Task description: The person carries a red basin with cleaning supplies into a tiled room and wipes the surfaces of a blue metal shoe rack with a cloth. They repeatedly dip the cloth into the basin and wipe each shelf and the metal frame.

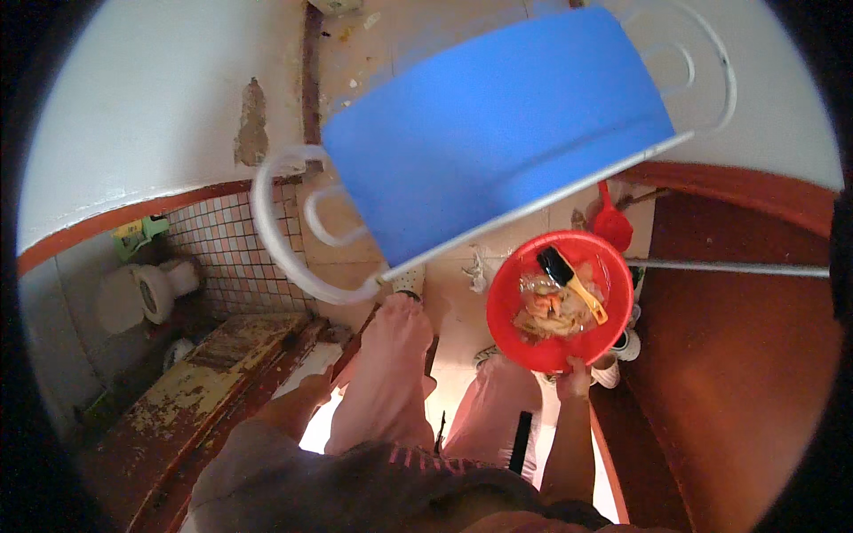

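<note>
So I'm gripping the near rim of a red plastic basin (555, 302) with my right hand (573, 377), fingers clamped on its edge, holding it out just past my knees. Inside it, a black-and-yellow brush (570, 280) is lying on some crumpled wrappers (546, 311). My left hand (317, 386) is hanging low beside my thigh; can't tell how its fingers are sitting. Further out, a blue-and-white plastic chair (498, 124) is lying tipped over on the tiled floor (462, 311).

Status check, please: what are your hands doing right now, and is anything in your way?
Right hand grips red basin, scraps and brush inside. Left hand low by thigh, seems empty. Blue chair right ahead.
</note>
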`<state>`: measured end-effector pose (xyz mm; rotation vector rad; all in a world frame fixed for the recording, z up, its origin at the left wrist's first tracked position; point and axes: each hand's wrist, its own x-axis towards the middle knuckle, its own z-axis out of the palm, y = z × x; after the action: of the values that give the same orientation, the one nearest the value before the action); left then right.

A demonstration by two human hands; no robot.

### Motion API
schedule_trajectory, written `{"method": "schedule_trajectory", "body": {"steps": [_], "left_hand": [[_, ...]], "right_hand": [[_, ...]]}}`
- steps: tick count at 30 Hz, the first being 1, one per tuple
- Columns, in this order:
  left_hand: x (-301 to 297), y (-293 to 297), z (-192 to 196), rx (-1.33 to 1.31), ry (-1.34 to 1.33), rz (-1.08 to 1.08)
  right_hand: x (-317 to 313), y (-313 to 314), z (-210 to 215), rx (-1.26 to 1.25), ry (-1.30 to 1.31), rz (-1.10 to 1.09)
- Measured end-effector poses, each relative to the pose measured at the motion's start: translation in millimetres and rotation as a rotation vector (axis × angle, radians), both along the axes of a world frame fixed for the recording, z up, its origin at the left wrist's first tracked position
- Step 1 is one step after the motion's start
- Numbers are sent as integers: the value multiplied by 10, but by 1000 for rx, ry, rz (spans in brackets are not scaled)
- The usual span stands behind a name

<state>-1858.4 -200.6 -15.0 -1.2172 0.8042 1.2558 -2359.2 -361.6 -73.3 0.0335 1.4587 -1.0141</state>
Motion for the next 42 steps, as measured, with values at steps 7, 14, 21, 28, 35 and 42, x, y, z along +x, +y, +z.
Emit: {"method": "schedule_trajectory", "body": {"steps": [7, 14, 21, 28, 35, 42], "left_hand": [[494, -350, -131, -110, 24, 124], [965, -496, -408, -346, -66, 492], [823, -1726, 364, -1046, 77, 1934], [680, -2932, 1289, -1519, -77, 1783], [796, -3402, 1231, -1352, -312, 1712], [1167, -3868, 1108, -1398, -243, 1800]], "right_hand": [[336, -133, 476, 20, -99, 4], [411, -306, 577, 8, 53, 44], [384, -375, 743, -19, 6, 22], [338, -483, 941, -40, 11, 71], [87, -291, 715, 55, 56, 69], [96, -186, 545, 17, 68, -25]]}}
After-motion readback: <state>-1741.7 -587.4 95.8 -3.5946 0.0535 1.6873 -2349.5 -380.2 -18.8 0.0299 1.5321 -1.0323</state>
